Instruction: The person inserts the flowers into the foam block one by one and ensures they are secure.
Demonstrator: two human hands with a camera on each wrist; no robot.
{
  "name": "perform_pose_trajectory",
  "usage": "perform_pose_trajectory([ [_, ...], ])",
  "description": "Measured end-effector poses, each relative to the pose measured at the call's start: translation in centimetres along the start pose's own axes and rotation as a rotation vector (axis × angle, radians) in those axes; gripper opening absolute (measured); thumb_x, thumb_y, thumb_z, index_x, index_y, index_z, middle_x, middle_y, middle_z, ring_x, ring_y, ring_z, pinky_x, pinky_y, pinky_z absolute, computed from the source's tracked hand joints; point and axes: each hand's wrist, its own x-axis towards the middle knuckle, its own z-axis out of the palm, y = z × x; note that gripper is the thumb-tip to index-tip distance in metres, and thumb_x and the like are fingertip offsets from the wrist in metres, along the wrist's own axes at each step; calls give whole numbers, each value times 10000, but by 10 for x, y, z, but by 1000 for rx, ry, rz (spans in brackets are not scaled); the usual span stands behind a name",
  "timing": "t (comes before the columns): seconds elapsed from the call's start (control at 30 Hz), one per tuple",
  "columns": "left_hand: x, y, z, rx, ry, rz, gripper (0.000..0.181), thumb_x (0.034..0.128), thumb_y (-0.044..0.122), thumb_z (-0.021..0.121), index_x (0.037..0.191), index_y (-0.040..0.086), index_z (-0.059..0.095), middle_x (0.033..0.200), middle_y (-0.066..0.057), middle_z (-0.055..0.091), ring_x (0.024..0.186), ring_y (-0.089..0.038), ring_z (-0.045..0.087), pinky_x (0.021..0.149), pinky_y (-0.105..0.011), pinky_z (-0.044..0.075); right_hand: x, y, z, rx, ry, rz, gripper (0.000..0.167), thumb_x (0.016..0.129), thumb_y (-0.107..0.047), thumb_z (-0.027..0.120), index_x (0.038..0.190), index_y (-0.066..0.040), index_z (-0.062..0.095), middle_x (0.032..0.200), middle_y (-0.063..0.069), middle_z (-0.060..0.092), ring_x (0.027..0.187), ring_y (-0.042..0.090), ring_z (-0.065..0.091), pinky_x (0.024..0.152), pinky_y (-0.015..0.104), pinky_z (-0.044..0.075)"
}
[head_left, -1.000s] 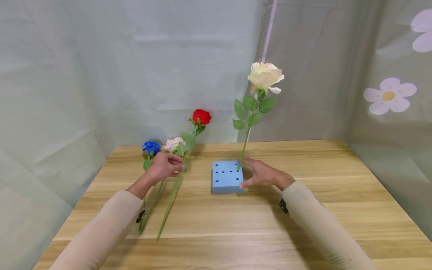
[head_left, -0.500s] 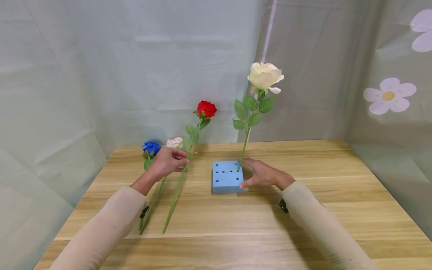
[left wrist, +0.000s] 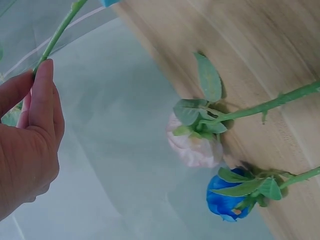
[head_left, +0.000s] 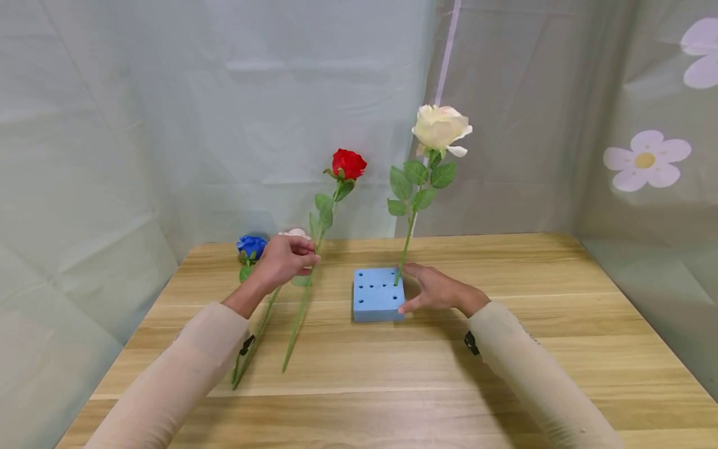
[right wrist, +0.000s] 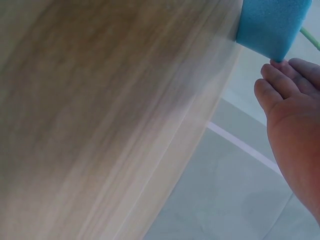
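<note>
My left hand (head_left: 280,260) pinches the green stem of a red artificial rose (head_left: 349,164) between thumb and fingers. The rose leans to the right, bloom up, left of a light blue foam block (head_left: 377,306) with several holes. In the left wrist view the stem (left wrist: 61,31) runs up from the fingertips. My right hand (head_left: 442,290) holds the block's right side, thumb at the near corner and fingers behind. The right wrist view shows fingertips at the block (right wrist: 274,25). A cream-white rose (head_left: 441,128) stands in a hole on the block's right side, tilted slightly right.
A blue rose (head_left: 252,246) and a pale pink rose (left wrist: 195,147) lie on the wooden table (head_left: 359,399) at the left, the pink one partly behind my left hand. Grey-green cloth (head_left: 291,93) hangs behind the table and at both sides.
My left hand has moved up and right, lifting the red rose; its stem end has risen and shifted right. My right hand and the block stay in place.
</note>
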Motion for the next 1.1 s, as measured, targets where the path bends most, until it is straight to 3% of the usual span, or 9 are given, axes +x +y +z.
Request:
perform_pose_trajectory([
  [0.23,1,9,0,-3,34,36,260,939,40,691,1149,-101,630,1010,-149,642,966,-321,665,772,-353,610,1,0,0,10,-2,8,1062,782,-416,857,1523,80,280,1577,234,289,1465,384,246,1181,519,249],
  [0.5,0,19,1,-7,62,51,266,946,40,677,1162,-107,627,1043,-183,643,958,-313,667,800,-378,604,2,2,0,0,0,-4,1059,782,-416,857,1520,84,284,1571,243,297,1462,385,252,1181,517,250],
  [0.87,4,32,4,-17,87,82,220,957,54,670,1134,-75,646,1063,-193,661,982,-366,664,722,-289,607,1,2,0,5,0,-4,1054,782,-412,858,1524,72,287,1575,233,295,1464,383,248,1181,520,246],
  [1.1,7,43,6,-37,102,104,220,949,40,673,1137,-71,658,1060,-188,668,955,-306,665,742,-306,608,0,0,0,-4,11,-17,1049,780,-425,855,1514,82,303,1563,242,317,1451,399,272,1171,538,263],
])
